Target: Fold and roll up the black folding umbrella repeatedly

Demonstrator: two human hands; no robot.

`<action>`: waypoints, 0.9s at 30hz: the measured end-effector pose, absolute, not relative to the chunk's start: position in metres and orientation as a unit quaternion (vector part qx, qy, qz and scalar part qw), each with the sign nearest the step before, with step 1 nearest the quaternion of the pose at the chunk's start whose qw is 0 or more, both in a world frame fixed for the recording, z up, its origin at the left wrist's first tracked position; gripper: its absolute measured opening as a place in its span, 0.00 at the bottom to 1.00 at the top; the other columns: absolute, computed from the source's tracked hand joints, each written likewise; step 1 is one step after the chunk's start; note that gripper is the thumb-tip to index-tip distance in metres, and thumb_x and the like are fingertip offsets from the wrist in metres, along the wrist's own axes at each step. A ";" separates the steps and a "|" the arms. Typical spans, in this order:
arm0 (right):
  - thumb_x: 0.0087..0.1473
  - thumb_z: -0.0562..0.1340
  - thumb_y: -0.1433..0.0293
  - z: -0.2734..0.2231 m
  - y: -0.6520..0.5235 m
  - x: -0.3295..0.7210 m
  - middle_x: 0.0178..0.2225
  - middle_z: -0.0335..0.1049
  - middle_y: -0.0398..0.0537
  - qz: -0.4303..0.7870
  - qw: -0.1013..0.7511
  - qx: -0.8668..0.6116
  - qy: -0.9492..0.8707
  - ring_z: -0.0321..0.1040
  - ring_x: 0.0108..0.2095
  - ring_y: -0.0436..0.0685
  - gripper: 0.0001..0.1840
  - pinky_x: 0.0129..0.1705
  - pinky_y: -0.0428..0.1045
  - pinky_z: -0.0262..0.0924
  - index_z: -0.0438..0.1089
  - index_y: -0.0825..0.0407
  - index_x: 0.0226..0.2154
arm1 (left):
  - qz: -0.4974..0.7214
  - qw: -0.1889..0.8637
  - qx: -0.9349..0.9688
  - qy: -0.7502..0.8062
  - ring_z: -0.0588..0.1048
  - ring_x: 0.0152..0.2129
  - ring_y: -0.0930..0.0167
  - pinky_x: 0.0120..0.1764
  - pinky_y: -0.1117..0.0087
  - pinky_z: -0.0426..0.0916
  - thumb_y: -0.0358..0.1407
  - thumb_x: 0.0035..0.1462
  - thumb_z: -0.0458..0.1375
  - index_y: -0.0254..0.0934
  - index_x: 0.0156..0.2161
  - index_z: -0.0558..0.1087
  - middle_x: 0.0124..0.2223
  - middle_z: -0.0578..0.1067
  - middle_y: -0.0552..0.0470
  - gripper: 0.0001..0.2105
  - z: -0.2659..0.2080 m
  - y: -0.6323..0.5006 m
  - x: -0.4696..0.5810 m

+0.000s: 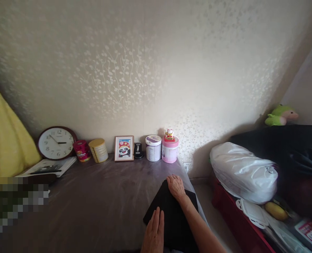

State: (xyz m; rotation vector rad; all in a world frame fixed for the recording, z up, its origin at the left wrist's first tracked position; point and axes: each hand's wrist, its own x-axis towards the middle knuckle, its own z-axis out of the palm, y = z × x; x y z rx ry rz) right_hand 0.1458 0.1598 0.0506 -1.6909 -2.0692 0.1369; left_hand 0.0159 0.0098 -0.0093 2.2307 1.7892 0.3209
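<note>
Near the right edge of the grey-covered tabletop (pixel 100 200) lies a black item (pixel 175 225), flat and angular, probably folded cloth. To my eye it is light, soft and limp, neither fragile nor especially slippery. The surest hold would be along a folded edge or at two corners, taking every layer together so that nothing slides loose.

The left hand (pixel 155 228) rests on its near left side, palm down, fingers straight and almost together, pinching nothing. The right hand (pixel 176 186) covers the far edge, fingers close together and bent slightly over it; whether they grip the edge or only press, I cannot tell.

Beyond, along the wall, stand a pink canister (pixel 169 154) topped by a cat figurine (pixel 169 134), a white canister (pixel 153 151), a picture frame (pixel 124 148), a yellow tin (pixel 98 151), a red tin (pixel 82 151) and a round clock (pixel 57 143). Off to the right, apart from the tabletop, sits a bulging white plastic bag (pixel 242 172).
</note>
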 end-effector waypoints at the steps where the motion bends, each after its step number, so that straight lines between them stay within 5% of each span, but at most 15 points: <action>1: 0.59 0.48 0.70 0.052 0.154 0.144 0.45 0.70 0.54 0.045 0.244 -0.614 -0.750 0.58 0.53 0.59 0.16 0.55 0.55 0.47 0.70 0.53 0.40 | 0.105 0.131 0.770 0.616 0.45 0.61 0.66 0.60 0.62 0.52 0.15 0.49 0.35 0.43 0.60 0.38 0.65 0.43 0.52 0.34 -0.006 0.010 0.016; 6: 0.55 0.53 0.70 0.052 0.115 0.144 0.47 0.69 0.50 0.096 0.308 -0.499 -0.804 0.59 0.53 0.57 0.14 0.55 0.53 0.51 0.70 0.52 0.41 | 0.066 0.155 0.765 0.622 0.45 0.61 0.65 0.60 0.61 0.51 0.15 0.45 0.37 0.36 0.61 0.43 0.65 0.43 0.47 0.35 0.023 0.004 0.016; 9: 0.54 0.53 0.68 0.050 0.096 0.166 0.48 0.68 0.51 0.098 0.366 -0.554 -0.741 0.61 0.51 0.57 0.16 0.55 0.53 0.53 0.69 0.52 0.43 | 0.043 0.169 0.775 0.608 0.42 0.62 0.63 0.61 0.62 0.48 0.18 0.41 0.47 0.31 0.61 0.40 0.65 0.38 0.44 0.40 0.041 -0.003 0.015; 13: 0.53 0.51 0.63 0.048 0.073 0.206 0.44 0.69 0.52 0.086 0.402 -0.658 -0.631 0.63 0.48 0.59 0.18 0.52 0.54 0.55 0.67 0.51 0.43 | 0.058 0.178 0.774 0.605 0.40 0.62 0.63 0.61 0.64 0.48 0.17 0.34 0.50 0.32 0.61 0.36 0.65 0.34 0.47 0.46 0.049 -0.010 0.014; 23: 0.46 0.52 0.54 0.037 0.032 0.224 0.34 0.71 0.51 0.211 0.409 -0.724 -0.513 0.71 0.33 0.58 0.26 0.37 0.52 0.63 0.64 0.53 0.43 | 0.102 0.194 0.756 0.617 0.41 0.62 0.65 0.61 0.63 0.48 0.18 0.36 0.49 0.35 0.62 0.36 0.66 0.35 0.49 0.45 0.047 -0.015 0.015; 27: 0.44 0.54 0.53 0.033 0.027 0.220 0.32 0.73 0.50 0.209 0.411 -0.720 -0.519 0.71 0.36 0.61 0.27 0.38 0.52 0.62 0.65 0.52 0.43 | 0.099 0.207 0.750 0.620 0.40 0.62 0.65 0.60 0.63 0.48 0.18 0.36 0.49 0.37 0.62 0.36 0.66 0.34 0.49 0.46 0.049 -0.016 0.015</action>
